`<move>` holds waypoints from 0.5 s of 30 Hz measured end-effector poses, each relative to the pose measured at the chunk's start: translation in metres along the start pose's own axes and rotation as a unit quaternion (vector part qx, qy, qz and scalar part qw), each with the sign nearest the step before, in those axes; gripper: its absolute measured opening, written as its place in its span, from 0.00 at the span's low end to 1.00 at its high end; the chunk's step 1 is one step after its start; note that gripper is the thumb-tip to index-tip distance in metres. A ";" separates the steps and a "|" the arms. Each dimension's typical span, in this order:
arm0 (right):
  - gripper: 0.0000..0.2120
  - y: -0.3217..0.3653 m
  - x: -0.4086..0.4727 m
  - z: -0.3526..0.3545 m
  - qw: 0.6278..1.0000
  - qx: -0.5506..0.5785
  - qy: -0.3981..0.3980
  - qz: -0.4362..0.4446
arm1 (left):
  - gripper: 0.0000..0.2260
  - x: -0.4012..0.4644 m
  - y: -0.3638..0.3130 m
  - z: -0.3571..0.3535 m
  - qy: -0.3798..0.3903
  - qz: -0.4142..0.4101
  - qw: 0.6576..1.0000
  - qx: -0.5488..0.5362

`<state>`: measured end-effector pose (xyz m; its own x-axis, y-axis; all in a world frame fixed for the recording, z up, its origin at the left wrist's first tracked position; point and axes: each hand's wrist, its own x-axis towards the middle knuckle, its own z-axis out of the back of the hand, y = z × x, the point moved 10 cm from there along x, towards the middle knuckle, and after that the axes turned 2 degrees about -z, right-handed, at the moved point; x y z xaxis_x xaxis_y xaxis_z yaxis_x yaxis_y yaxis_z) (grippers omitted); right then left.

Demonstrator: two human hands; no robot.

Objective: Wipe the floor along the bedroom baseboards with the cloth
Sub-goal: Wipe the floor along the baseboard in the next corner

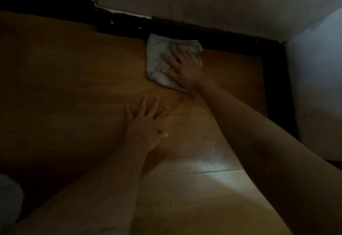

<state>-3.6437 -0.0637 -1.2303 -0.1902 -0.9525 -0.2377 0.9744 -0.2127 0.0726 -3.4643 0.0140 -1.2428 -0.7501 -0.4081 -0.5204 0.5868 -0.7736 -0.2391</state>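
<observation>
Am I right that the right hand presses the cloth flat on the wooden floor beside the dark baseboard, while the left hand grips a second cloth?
Not quite: the head view shows the left hand lying flat with spread fingers on the bare wooden floor, holding nothing. The right hand does press the cloth flat beside the dark baseboard.

Under our right hand [182, 68] we see a crumpled pale-grey woven cloth [157, 57], soft and matt. Beneath our left hand [146, 122] the orange-brown wooden plank floor [74, 86] looks smooth with a dull sheen, and beyond the cloth runs a dark, scuffed baseboard [222, 36].
</observation>
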 end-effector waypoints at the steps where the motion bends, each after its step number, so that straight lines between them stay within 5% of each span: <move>1: 0.29 -0.021 -0.009 -0.001 1.000 -0.010 0.001 -0.011 | 0.35 0.000 0.000 0.000 0.000 -0.001 1.000 0.003; 5: 0.32 -0.145 -0.073 -0.009 0.979 -0.004 0.026 -0.204 | 0.35 0.001 0.001 -0.003 0.002 -0.005 1.000 0.011; 8: 0.28 -0.158 -0.084 -0.010 0.964 0.019 0.040 -0.263 | 0.35 0.000 0.001 -0.003 0.005 -0.008 1.000 0.006; 12: 0.36 -0.045 -0.018 -0.003 0.993 -0.018 0.015 -0.113 | 0.34 -0.001 0.000 0.000 -0.008 -0.008 1.000 0.013; 15: 0.33 0.048 0.029 -0.007 1.000 -0.016 0.012 0.016 | 0.34 -0.002 0.000 0.000 -0.020 -0.002 1.000 0.019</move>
<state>-3.6014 -0.0996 -1.2407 -0.1554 -0.9533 -0.2592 0.9834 -0.1741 0.0507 -3.4630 0.0152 -1.2415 -0.7644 -0.4236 -0.4862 0.5725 -0.7928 -0.2093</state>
